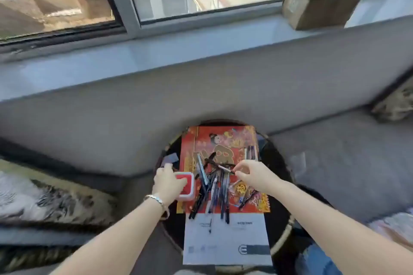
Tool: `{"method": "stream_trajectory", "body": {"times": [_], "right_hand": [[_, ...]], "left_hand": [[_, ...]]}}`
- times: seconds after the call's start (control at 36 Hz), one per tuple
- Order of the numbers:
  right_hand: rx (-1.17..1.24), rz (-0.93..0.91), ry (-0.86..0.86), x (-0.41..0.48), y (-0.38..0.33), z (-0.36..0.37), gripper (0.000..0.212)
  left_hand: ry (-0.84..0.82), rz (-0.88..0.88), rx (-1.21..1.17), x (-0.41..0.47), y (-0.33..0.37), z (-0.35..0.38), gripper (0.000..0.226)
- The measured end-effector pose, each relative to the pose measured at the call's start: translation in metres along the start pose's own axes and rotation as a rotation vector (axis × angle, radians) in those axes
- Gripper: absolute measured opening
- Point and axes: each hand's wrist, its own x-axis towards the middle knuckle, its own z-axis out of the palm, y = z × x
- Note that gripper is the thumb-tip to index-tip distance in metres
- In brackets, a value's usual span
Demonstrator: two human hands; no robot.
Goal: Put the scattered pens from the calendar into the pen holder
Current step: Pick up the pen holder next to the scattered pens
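Many pens (214, 187) heaped on calendar (223, 154), most with long axis running near-to-far, slightly fanned; a few spilling onto white sheet (225, 239) nearer the body. One pen (226, 169) pinched between thumb and fingertips of right hand (254, 174), lifted at top of heap, long axis crosswise, pointing left toward holder (186, 185). Holder: red with white rim, squarish, standing at calendar's left edge, just beside heap. Left hand (168, 183) curled around holder's near-left side, fingers closed on it, steadying.

Key relation: holder lies left of pinched pen, close by, opening facing up. Probably calls for short leftward carry, then tipping pen from flat toward upright to drop it in. Right hand nearer the heap; left nearer the holder, so likely roles: right picks, left braces.

Another pen (247, 200) apart from heap, lower right on calendar, slanted. More pens (251, 152) at calendar's right edge, lying near-to-far.

Writing: small printed lines and a dark logo block on white sheet, too blurred to read. Calendar print ornate, red and gold, figure at centre; no legible text.
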Motion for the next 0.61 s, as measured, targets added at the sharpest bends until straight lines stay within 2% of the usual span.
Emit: {"method": "stream_trajectory", "body": {"times": [0.19, 0.33, 0.42, 0.5, 0.61], "right_hand": [[0.047, 0.182, -0.062, 0.024, 0.024, 0.051, 0.031], [0.093, 0.252, -0.046, 0.038, 0.047, 0.074, 0.033], [0.113, 0.312, -0.023, 0.052, 0.067, 0.087, 0.031], [0.123, 0.406, -0.005, 0.064, 0.085, 0.098, 0.028], [0.173, 0.555, 0.123, 0.081, 0.105, 0.105, 0.034]], "left_hand": [[0.038, -0.13, 0.092, 0.02, -0.034, 0.043, 0.11], [0.086, -0.199, 0.077, 0.042, -0.043, 0.074, 0.12], [0.114, -0.237, 0.023, 0.054, -0.049, 0.087, 0.115], [0.162, -0.237, -0.054, 0.057, -0.055, 0.095, 0.095], [0.264, -0.213, -0.123, 0.052, -0.054, 0.093, 0.088]]}}
